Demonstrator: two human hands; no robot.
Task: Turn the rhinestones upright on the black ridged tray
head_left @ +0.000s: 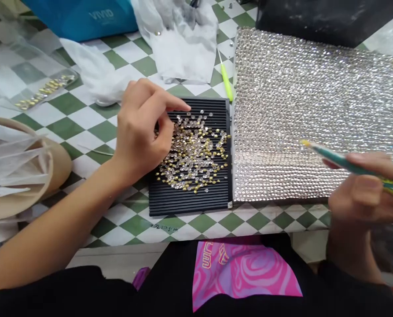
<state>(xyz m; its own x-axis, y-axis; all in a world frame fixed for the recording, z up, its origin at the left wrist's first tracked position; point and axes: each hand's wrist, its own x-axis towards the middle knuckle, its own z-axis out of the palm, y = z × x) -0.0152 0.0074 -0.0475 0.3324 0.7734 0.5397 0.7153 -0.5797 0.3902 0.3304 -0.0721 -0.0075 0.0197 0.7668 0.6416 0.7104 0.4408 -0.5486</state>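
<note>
My left hand (145, 127) is over the left side of a black ridged tray (189, 204). Its index finger points out at the far stones, with the thumb apart from it and nothing visible between them. Loose rhinestones (192, 154), some clear side up and some gold side up, lie scattered across the tray's ridges. In my right hand (364, 193) is a teal pencil (344, 163) with a yellow tip, held above a panel (298, 97) densely covered with clear rhinestones. The panel's rows are straight and tidy near the front edge. Tray and panel lie side by side.
A lime-green handled tool (225, 81) lies beyond the tray. Behind are white plastic bags (183, 53), a blue bag (84, 17) and a black object (328, 17). At left are a clear bag of gold stones (46, 93) and a beige container (59, 160) with plastic inside.
</note>
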